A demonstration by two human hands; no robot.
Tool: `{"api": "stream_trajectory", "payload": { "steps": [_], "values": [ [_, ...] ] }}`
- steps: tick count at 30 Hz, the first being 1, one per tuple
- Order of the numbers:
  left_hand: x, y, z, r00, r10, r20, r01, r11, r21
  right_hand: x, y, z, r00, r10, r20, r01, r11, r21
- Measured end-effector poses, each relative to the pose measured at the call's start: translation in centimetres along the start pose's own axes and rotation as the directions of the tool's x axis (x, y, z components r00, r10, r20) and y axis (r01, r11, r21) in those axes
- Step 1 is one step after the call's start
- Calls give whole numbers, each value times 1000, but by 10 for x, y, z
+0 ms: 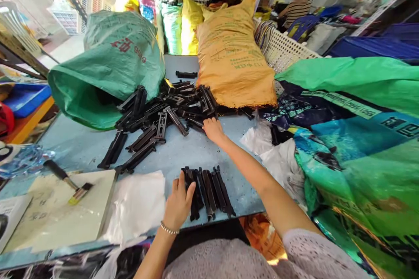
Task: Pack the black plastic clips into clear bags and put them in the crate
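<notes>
My left hand (178, 200), with a beaded bracelet at the wrist, rests at the left end of a row of long black plastic parts (209, 194) near the table's front edge. Its thumb and forefinger are spread, touching the leftmost part. My right hand (213, 130) reaches across to the near right edge of a loose heap of similar parts (160, 125). There its fingers are closed on the end of one black plastic part (195, 123). The parts in the heap lie at all angles, some with slots.
Behind the heap stand a green woven sack (126, 59), its mouth open, and an orange sack (234, 59). A brush (70, 183) lies on a pale board (88, 209) beside white plastic sheets (139, 202). Printed green bags (366, 139) crowd the right. A person (297, 8) sits far back.
</notes>
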State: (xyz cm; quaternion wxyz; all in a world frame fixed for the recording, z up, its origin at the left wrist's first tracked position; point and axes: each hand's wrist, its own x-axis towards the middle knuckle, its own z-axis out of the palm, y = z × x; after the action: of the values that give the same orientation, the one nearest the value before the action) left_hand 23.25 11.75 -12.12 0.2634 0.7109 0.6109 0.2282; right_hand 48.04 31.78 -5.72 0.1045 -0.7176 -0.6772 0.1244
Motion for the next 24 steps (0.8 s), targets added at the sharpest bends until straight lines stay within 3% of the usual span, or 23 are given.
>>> {"api": "stream_trajectory", "payload": {
  "steps": [3,6,8,10,11,12,15,18,21,24],
  "values": [
    [17,3,-15,999,-12,37,15,995,-98,-28,8,1,994,-13,105,-3,988,151],
    [36,24,-27,998,38,50,-15,911,-411,-80,-2,9,971,-90,223,2,931,366],
    [47,43,-28,996,28,90,41,727,-685,-118,-16,16,948,-190,257,-12,783,622],
    [53,59,-27,985,-9,172,153,495,-855,-150,-29,16,924,-285,256,-45,583,811],
    [54,64,-27,978,-23,207,198,405,-892,-161,-34,12,919,-307,247,-48,535,844],
    [54,67,-29,974,-34,226,224,346,-911,-167,-37,7,926,-303,226,-23,552,834],
    [47,70,-37,972,-57,228,234,311,-921,-162,-44,-13,974,-226,8,166,739,653],
    [40,70,-47,950,-66,305,311,268,-912,-133,-57,-23,942,-261,-209,331,825,458],
    [40,67,-53,940,-137,311,332,175,-927,-109,-71,-17,938,-318,-142,345,798,494],
    [44,60,-56,938,-214,271,303,133,-944,-117,-78,-3,925,-378,-26,320,744,587]
  ]
}}
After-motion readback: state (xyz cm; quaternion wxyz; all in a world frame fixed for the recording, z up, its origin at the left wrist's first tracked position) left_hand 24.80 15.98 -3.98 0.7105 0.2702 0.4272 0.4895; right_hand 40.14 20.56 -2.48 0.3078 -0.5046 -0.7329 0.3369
